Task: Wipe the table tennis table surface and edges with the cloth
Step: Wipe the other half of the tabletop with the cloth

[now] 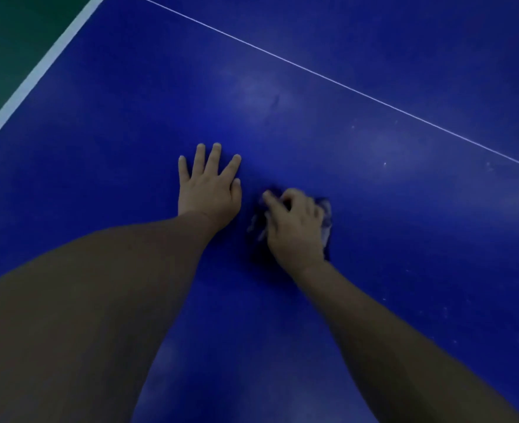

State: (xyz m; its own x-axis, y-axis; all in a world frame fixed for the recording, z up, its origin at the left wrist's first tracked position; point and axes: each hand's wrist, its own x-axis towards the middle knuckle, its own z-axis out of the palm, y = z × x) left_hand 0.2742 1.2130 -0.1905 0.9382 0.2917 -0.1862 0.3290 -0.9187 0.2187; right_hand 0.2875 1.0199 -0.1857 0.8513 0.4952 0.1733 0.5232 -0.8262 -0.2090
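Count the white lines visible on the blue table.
2. A wide white edge stripe runs along the table's upper-left border; a thin white line crosses diagonally at upper right. Arms may hide more.

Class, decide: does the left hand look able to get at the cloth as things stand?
Probably yes. The left hand lies flat on the table beside the cloth, though the right hand covers and grips most of it.

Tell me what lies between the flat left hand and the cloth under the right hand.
Nothing: in the head view only a narrow strip of bare blue table separates the left hand from the cloth gripped by the right hand.
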